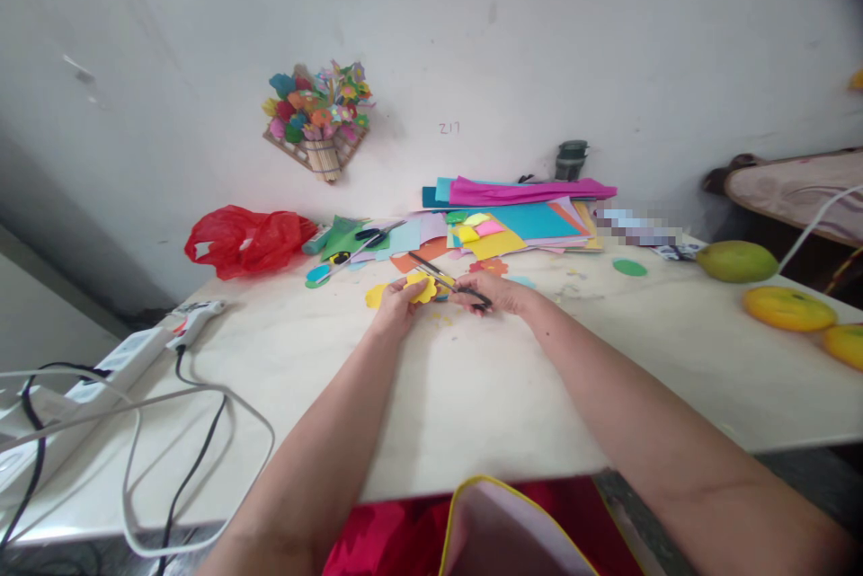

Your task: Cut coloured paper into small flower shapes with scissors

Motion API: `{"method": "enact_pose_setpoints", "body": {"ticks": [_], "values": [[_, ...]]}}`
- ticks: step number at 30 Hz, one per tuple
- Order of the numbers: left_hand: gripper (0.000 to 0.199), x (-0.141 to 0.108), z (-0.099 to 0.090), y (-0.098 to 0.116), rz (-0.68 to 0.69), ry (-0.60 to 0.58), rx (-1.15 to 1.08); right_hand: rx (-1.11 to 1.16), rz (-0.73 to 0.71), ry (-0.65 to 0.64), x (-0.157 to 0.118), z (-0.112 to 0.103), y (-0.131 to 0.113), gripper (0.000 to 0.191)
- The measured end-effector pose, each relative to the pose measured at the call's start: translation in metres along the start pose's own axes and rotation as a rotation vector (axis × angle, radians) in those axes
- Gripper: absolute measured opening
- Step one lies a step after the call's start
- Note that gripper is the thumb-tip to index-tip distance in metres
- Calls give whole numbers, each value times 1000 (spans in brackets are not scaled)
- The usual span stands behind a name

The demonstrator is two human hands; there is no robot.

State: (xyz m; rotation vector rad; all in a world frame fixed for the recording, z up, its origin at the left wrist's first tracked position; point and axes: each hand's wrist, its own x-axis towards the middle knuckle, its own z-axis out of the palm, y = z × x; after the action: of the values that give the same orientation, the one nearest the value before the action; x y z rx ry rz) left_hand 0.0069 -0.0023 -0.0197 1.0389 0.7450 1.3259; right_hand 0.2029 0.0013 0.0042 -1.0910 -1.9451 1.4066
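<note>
My left hand (396, 308) pinches a yellow paper flower (422, 288) with a scalloped edge. Through the black handles of a pair of scissors (431, 270) go the fingers of my right hand (497, 292). The blades look parted and lie right beside the flower, pointing up and to the left. Another yellow paper piece (376, 295) shows to the left of my left hand. Behind my right hand lies an orange-red paper flower (489, 268). Small yellow scraps (441, 319) are scattered on the table below the hands.
Stacked coloured paper (539, 224) lies against the wall, with a second pair of scissors (369, 239) to its left. A red plastic bag (246, 239) sits back left. Power strips (111, 369) and loose cables cover the left side; mangoes (736, 261) rest at the right.
</note>
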Motion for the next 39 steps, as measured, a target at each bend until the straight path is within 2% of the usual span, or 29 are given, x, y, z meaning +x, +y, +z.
{"method": "enact_pose_setpoints", "body": {"ticks": [13,27,39], "values": [[29,-2,2,2,-6,-21,-20,33,16,4,-1,1,-3,24],[27,-3,4,4,-38,13,-55,24,44,32,-4,2,-8,26],[26,-1,0,1,-26,12,-49,25,13,11,2,-1,1,23]]}}
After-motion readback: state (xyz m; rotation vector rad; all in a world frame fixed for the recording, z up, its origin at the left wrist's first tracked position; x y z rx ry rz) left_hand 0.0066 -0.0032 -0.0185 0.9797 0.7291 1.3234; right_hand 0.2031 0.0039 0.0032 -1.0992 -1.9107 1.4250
